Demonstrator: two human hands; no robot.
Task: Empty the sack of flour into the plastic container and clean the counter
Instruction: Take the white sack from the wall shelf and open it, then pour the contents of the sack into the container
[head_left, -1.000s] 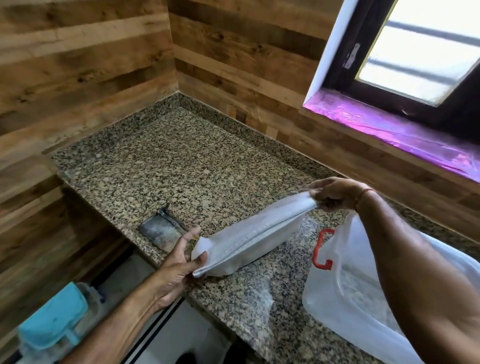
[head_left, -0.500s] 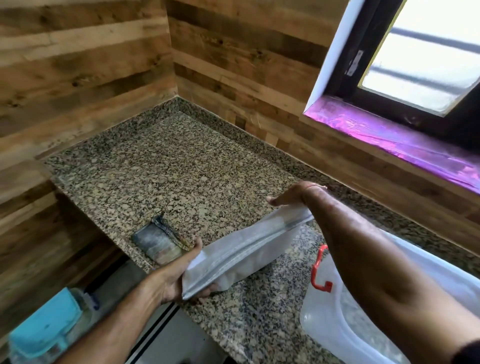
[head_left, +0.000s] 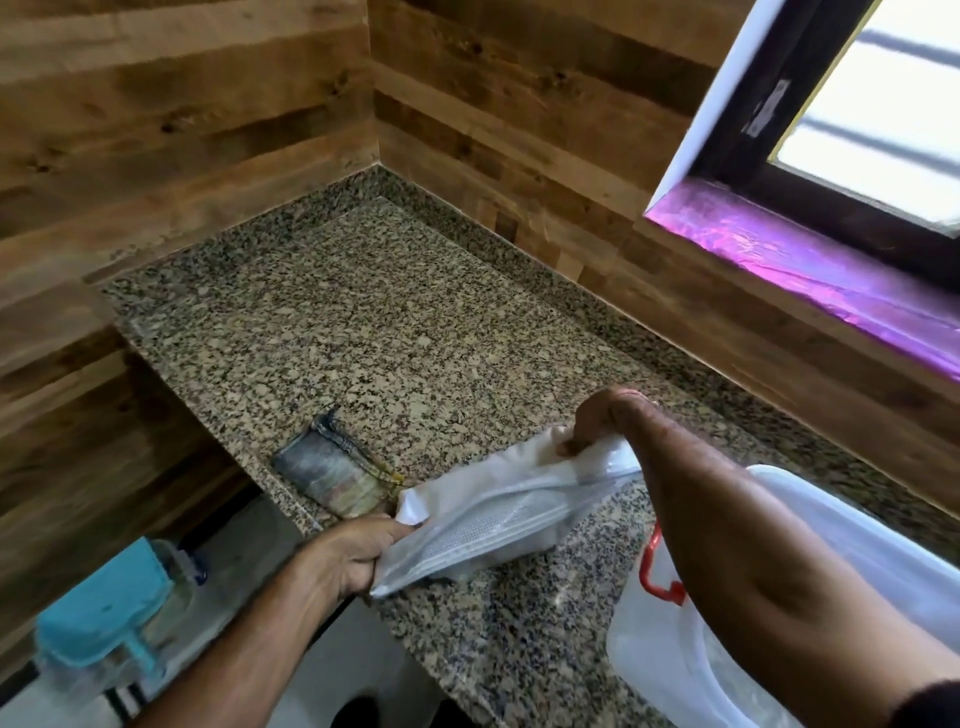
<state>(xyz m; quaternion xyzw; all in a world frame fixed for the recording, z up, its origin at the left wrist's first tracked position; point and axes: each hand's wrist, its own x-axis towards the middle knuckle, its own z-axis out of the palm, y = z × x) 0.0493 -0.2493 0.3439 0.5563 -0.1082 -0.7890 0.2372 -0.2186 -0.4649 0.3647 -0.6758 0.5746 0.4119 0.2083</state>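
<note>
Kid: Are there any words we can read here?

Friend: No, none.

Kid: What about the white sack (head_left: 498, 512)?

Friend: The side we can see shows no letters or numbers.

Kid: There is a small sticker (head_left: 768, 111) on the dark window frame (head_left: 737, 150).

Friend: It is too blurry. I can't tell if it has words.

Kid: And the plastic container (head_left: 665, 660)?

Friend: I can't see any label or number on it.

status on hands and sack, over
Left grip holds near end of sack, right grip far end. Sack flat, stretched over counter. Folded cloth beside it, container at right.
</note>
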